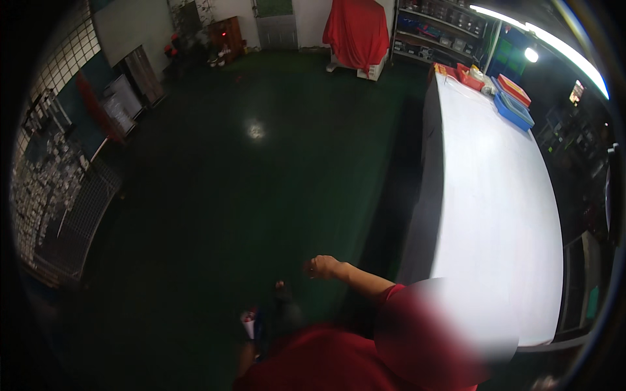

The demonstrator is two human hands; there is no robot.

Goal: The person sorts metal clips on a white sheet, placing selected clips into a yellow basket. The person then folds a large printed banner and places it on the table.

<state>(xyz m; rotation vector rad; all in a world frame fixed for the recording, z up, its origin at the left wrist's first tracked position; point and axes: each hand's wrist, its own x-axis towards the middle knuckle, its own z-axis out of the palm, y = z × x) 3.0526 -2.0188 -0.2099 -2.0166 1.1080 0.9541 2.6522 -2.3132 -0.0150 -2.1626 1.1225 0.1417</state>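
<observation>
My right hand (pixel 323 266) is held out in front of my red-sleeved body, over the dark green floor (pixel 215 195). Its fingers look curled in, and what they hold, if anything, is hidden. Low in the view, my left hand (pixel 246 357) is dim and partly lost in shadow. A small white, red and blue object (pixel 248 322) shows just above it and seems to be in its grip; its kind is too blurred to tell. A foot (pixel 280 285) shows on the floor between the hands. The long white table (pixel 499 195) stands to the right of my right arm.
Blue and red plastic baskets (pixel 514 112) sit at the table's far end. A red cloth (pixel 357 32) covers something at the back, beside loaded shelves (pixel 443 32). Along the left wall lean panels (pixel 143 75) and a wire grid (pixel 91 202). A blur hides part of my right side.
</observation>
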